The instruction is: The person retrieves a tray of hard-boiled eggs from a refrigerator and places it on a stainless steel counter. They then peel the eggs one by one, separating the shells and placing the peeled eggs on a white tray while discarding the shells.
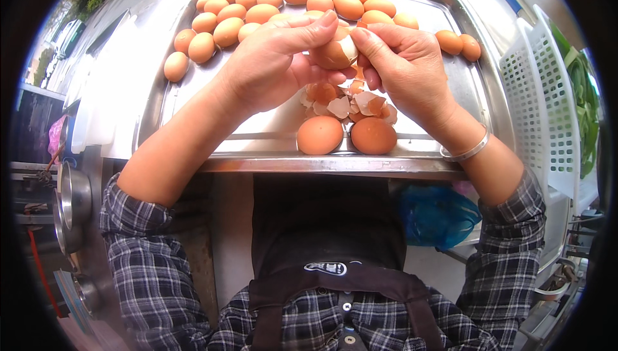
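Over a shallow stainless steel tray (193, 159), my left hand (285, 54) holds a brown egg (333, 55) between thumb and fingers. Part of its shell is off, and white shows on the side facing my right hand (398, 56). My right thumb and fingers pinch at that bared edge, and a bit of brown shell (362, 25) shows by the fingertips. Below the hands lies a heap of broken eggshell (345, 105). Two whole brown eggs (320, 135) sit side by side at the tray's near rim. Many more brown eggs (260, 13) cover its far part.
Two eggs (449, 42) lie by the tray's right wall. White perforated plastic baskets (536, 95) stand on the right, with green leafy vegetables (579, 105) beside them. A blue plastic bag (437, 216) is below the tray. Metal bowls (75, 196) are at the left.
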A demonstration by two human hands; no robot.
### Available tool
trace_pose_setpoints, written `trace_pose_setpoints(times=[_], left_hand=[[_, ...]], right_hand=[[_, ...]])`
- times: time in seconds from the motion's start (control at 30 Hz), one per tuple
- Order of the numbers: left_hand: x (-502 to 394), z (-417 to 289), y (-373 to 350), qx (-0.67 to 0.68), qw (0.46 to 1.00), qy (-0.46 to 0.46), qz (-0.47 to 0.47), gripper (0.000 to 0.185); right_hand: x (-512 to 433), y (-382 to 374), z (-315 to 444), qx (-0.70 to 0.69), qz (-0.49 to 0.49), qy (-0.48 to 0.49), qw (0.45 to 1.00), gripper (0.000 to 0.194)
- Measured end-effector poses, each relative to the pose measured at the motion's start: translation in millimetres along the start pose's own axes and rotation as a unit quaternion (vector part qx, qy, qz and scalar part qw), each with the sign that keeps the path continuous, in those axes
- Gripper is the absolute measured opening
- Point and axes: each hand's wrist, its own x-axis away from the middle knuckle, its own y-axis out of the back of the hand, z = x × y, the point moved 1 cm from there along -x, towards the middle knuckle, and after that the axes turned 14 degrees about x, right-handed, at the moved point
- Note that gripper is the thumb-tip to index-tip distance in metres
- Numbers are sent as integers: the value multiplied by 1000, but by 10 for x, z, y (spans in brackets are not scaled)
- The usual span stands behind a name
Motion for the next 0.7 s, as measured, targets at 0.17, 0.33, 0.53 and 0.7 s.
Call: trace_pose_setpoints(times=[0.17, 0.33, 0.53, 0.7], left_hand=[[-6, 4, 10, 45, 998, -15, 29, 31], [-14, -26, 49, 110, 994, 1, 24, 19], [-13, -27, 21, 73, 995, -61, -25, 29], [17, 2, -19, -106, 977, -139, -125, 44]], right_hand=[[-23, -25, -69, 43, -56, 3, 997, 22], [-83, 21, -139, 79, -101, -9, 992, 19], [12, -33, -149, 435, 102, 82, 891, 13], [-17, 24, -59, 312, 13, 71, 947, 19]])
